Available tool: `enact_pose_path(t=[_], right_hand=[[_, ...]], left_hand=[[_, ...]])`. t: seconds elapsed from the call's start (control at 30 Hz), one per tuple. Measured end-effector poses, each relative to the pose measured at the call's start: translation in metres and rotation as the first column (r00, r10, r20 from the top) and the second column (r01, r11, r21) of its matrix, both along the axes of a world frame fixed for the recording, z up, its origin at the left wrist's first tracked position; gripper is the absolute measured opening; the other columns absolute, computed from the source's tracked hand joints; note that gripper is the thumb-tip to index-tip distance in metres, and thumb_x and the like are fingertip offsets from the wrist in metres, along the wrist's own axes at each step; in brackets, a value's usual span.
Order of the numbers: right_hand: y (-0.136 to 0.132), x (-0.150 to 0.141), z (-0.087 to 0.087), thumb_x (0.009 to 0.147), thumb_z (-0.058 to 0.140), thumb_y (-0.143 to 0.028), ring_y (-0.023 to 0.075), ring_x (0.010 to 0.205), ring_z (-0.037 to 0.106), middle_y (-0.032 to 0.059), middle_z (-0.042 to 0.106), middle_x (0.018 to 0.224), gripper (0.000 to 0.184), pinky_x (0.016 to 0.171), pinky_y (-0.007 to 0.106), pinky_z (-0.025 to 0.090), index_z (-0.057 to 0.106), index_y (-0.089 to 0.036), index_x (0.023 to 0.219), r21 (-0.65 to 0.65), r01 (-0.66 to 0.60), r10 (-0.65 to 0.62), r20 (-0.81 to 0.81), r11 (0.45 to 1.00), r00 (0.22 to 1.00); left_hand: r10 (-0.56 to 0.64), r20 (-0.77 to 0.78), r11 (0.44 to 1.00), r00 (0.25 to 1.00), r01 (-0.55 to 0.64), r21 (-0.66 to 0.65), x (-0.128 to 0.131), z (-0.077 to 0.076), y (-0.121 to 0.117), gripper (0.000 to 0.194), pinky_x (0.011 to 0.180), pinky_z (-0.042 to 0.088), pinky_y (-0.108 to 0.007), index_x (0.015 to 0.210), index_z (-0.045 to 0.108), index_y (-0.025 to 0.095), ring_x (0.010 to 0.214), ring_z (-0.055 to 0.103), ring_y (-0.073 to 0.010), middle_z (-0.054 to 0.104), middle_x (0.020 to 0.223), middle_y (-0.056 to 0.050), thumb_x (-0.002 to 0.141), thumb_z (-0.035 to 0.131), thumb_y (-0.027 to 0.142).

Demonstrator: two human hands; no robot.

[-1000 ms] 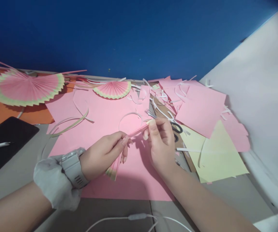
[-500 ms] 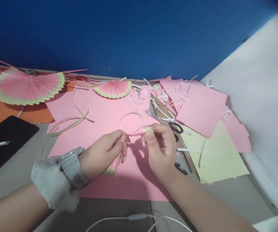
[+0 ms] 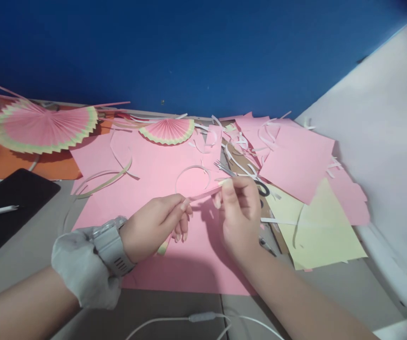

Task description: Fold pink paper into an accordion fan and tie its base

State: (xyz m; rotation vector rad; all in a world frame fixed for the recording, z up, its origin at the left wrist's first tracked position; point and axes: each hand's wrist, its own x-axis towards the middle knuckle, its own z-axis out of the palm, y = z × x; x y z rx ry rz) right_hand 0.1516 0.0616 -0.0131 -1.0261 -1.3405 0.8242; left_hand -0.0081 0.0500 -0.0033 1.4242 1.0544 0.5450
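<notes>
A narrow, pleated pink paper (image 3: 205, 194) with yellow ends stretches between my hands above the large pink sheet (image 3: 118, 245). My left hand (image 3: 159, 219) is closed around its middle, and one yellow end pokes out below the fingers. At the other yellow end, my right hand (image 3: 241, 210) pinches the paper between thumb and fingers, tilted up to the right. A thin, curled paper strip (image 3: 180, 174) lies on the sheet just beyond the hands. Black-handled scissors (image 3: 264, 188) rest beside my right hand, partly hidden by it.
Two pink-and-yellow pleated paper fans (image 3: 46, 127) (image 3: 168, 131) lie at the back. Pink sheets (image 3: 299, 156), a pale yellow sheet (image 3: 327, 231) and paper scraps cover the right side. A black tablet-like slab (image 3: 15, 208) carries a white cable tip. A white cord (image 3: 203, 317) crosses the front.
My right hand has moved slightly right and up, drawing the paper's end farther from my left hand. The paper between them now slants more. My left hand has shifted slightly right.
</notes>
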Motion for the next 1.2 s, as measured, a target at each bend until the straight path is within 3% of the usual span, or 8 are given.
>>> enact_pose_path(t=[0.07,0.2,0.5,0.63,0.73,0.87,1.1,1.2], right_hand=[[0.005,0.0,-0.002,0.093,0.049,-0.028,0.0091,0.055,0.043,-0.0059,0.044,0.06,0.016,0.055,0.023,0.039,0.05,-0.022,0.078,-0.09,-0.015,0.005,-0.109,0.996,0.994],[0.008,0.0,-0.004,0.093,0.049,-0.03,0.0092,0.057,0.043,-0.0062,0.043,0.059,0.02,0.058,0.023,0.038,0.048,-0.022,0.075,-0.135,-0.058,0.029,-0.204,0.989,0.979],[0.005,0.001,0.001,0.092,0.05,-0.028,0.0088,0.056,0.043,-0.0062,0.044,0.06,0.015,0.056,0.023,0.038,0.05,-0.022,0.079,-0.072,-0.084,0.072,-0.149,0.994,0.986],[0.005,0.001,0.0,0.092,0.05,-0.03,0.0089,0.056,0.044,-0.0061,0.045,0.061,0.014,0.055,0.024,0.038,0.05,-0.022,0.081,-0.077,-0.077,0.067,-0.12,0.994,0.99],[0.004,0.001,0.001,0.092,0.05,-0.03,0.0085,0.054,0.045,-0.0062,0.046,0.062,0.012,0.053,0.022,0.039,0.05,-0.023,0.083,-0.078,-0.071,0.064,-0.094,0.994,0.994],[0.002,0.001,0.002,0.092,0.05,-0.029,0.008,0.054,0.045,-0.006,0.047,0.063,0.012,0.052,0.021,0.039,0.05,-0.023,0.082,-0.068,-0.06,0.055,-0.071,0.996,0.996],[-0.005,0.0,0.006,0.091,0.05,-0.018,0.0093,0.059,0.051,-0.0034,0.051,0.068,0.009,0.057,0.024,0.043,0.054,-0.023,0.085,0.113,-0.033,0.021,0.113,0.993,0.993],[-0.009,0.002,0.005,0.088,0.05,-0.011,0.0122,0.066,0.055,-0.0007,0.056,0.075,0.015,0.062,0.028,0.045,0.057,-0.023,0.094,0.228,-0.132,0.084,0.209,0.965,0.974]], left_hand=[[-0.018,-0.016,1.0,1.0,0.018,0.025,0.0,-0.001,0.0,0.029,0.053,0.045,-0.022,0.082,0.048,0.018,0.053,0.054,-0.0104,0.06,0.061,0.002,0.097,0.026,0.03],[-0.023,-0.037,0.999,0.999,0.025,0.045,-0.001,0.0,0.001,0.028,0.055,0.046,-0.021,0.082,0.048,0.018,0.054,0.054,-0.0101,0.059,0.062,0.002,0.096,0.025,0.028],[-0.033,0.019,0.999,0.999,0.032,0.013,-0.003,0.002,-0.001,0.027,0.054,0.046,-0.022,0.083,0.048,0.018,0.048,0.052,-0.0086,0.06,0.065,0.002,0.096,0.027,0.028],[-0.006,-0.073,0.998,0.997,0.01,0.057,-0.003,0.002,-0.002,0.033,0.056,0.045,-0.023,0.075,0.051,0.019,0.049,0.054,-0.0098,0.061,0.063,0.002,0.095,0.032,0.038],[0.005,-0.091,0.993,0.996,0.006,0.117,-0.003,0.002,-0.001,0.031,0.063,0.045,-0.025,0.072,0.051,0.019,0.059,0.056,-0.0123,0.059,0.06,0.003,0.095,0.034,0.031],[-0.015,-0.083,0.995,0.996,0.022,0.092,-0.003,0.001,0.0,0.029,0.063,0.044,-0.025,0.072,0.048,0.02,0.057,0.056,-0.0116,0.058,0.058,0.005,0.095,0.032,0.025],[0.014,-0.01,1.0,1.0,-0.014,0.008,-0.002,0.006,0.002,0.028,0.062,0.044,-0.026,0.072,0.045,0.02,0.055,0.054,-0.011,0.056,0.057,0.005,0.096,0.032,0.027],[0.041,0.05,0.999,0.998,-0.04,-0.028,-0.001,0.007,0.003,0.029,0.062,0.044,-0.026,0.071,0.043,0.02,0.055,0.053,-0.0107,0.055,0.058,0.005,0.096,0.03,0.025]])
